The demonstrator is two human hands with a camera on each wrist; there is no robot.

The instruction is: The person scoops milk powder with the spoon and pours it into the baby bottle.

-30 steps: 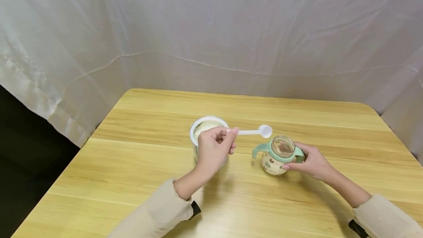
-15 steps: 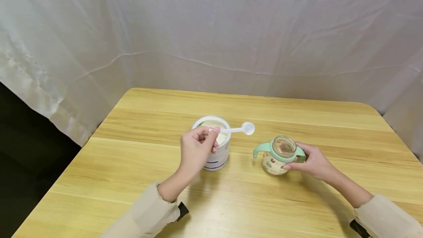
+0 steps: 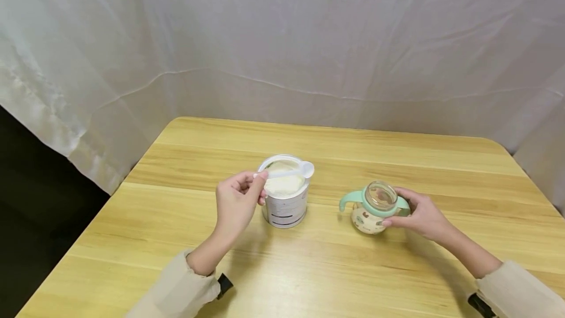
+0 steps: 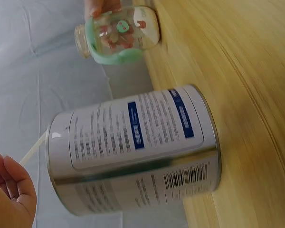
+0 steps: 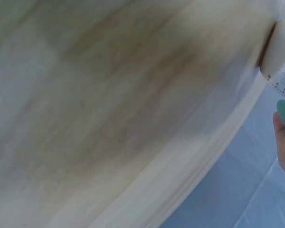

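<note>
My left hand point(image 3: 238, 203) pinches the handle end of a white measuring scoop point(image 3: 305, 169) between thumb and fingers. The scoop lies level across the mouth of an open can of pale powder point(image 3: 284, 210), its bowl over the can's right rim. In the left wrist view the printed can point(image 4: 133, 152) stands between the hand and the table. My right hand point(image 3: 421, 215) holds a clear baby bottle point(image 3: 368, 220) by its right side, thumb on the front. The bottle has a green two-handled collar, no lid, and stands upright with a pale layer at its base.
The wooden table point(image 3: 176, 239) carries the can and, to its right, the bottle, with a hand's width or so between them. A pale grey curtain point(image 3: 309, 48) hangs behind the table's far edge. A dark gap shows at the far left.
My left hand has moved left with the scoop, from near the bottle back over the can, uncovering the can's front. The right hand and bottle have stayed in place.
</note>
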